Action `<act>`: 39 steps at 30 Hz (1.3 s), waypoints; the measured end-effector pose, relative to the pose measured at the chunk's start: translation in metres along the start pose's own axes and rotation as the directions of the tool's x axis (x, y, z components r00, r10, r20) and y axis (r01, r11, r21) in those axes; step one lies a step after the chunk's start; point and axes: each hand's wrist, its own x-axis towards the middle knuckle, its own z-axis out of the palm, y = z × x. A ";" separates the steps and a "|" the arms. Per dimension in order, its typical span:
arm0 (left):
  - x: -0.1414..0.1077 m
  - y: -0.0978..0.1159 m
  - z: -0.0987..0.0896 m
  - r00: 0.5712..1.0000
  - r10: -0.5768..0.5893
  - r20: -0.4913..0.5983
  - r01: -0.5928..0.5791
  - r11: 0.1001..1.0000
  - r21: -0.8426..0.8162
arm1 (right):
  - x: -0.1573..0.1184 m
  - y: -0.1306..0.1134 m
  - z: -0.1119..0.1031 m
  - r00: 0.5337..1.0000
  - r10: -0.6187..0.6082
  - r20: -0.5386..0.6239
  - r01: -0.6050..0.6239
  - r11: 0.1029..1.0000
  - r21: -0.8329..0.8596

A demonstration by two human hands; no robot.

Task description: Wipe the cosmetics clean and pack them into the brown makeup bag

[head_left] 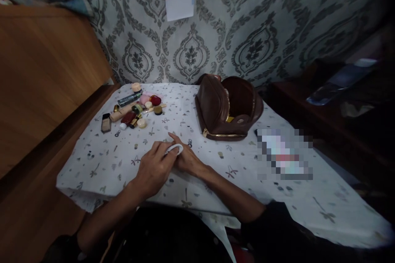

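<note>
Left hand (156,165) pinches a white ring-shaped object (180,148) beside right hand (188,159), whose grip I cannot tell; light pressure should suit.

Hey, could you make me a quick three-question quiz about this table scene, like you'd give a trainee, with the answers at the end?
1. Multiple choice: how is the main compartment of the brown bag?
A) zipped fully shut
B) gaping open
C) hidden under a cloth

2. True or false: as seen in the picture, the black-capped bottle is to the left of the bag.

3. Short answer: what colour and shape is the item at the fingers of the left hand?

Key:
1. B, gaping open.
2. True.
3. It is a white ring-shaped item; exactly what it is cannot be told.
</note>
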 end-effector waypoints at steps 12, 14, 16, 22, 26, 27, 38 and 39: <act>-0.030 -0.038 -0.015 0.928 -0.318 0.193 0.359 0.904 -0.233 | 0.000 0.000 -0.006 0.963 -0.265 0.037 0.266 0.926 -0.267; -0.037 -0.036 -0.013 0.914 -0.320 0.248 0.390 0.860 -0.328 | -0.002 0.003 -0.005 0.967 -0.254 0.009 0.245 0.925 -0.289; -0.043 -0.033 -0.010 0.913 -0.327 0.243 0.400 0.831 -0.386 | -0.001 0.005 -0.006 0.982 -0.184 -0.047 0.164 0.947 -0.275; -0.049 -0.030 -0.004 0.932 -0.288 0.218 0.356 0.834 -0.421 | 0.008 0.006 -0.018 0.993 -0.039 -0.108 0.009 0.964 -0.265; -0.048 -0.027 0.001 0.972 -0.150 0.179 0.208 0.907 -0.367 | 0.009 0.006 -0.024 0.993 0.040 -0.110 -0.067 0.964 -0.257; -0.047 -0.026 0.002 0.978 -0.109 0.177 0.164 0.928 -0.335 | 0.008 0.006 -0.024 0.991 0.067 -0.118 -0.093 0.968 -0.231; 0.009 -0.016 0.016 0.925 0.144 0.351 -0.116 0.988 -0.100 | 0.007 -0.004 -0.027 0.961 0.229 -0.156 -0.228 0.973 0.022; 0.013 -0.018 0.018 0.921 0.113 0.372 -0.090 0.993 -0.078 | 0.007 -0.005 -0.027 0.957 0.230 -0.178 -0.234 0.972 0.000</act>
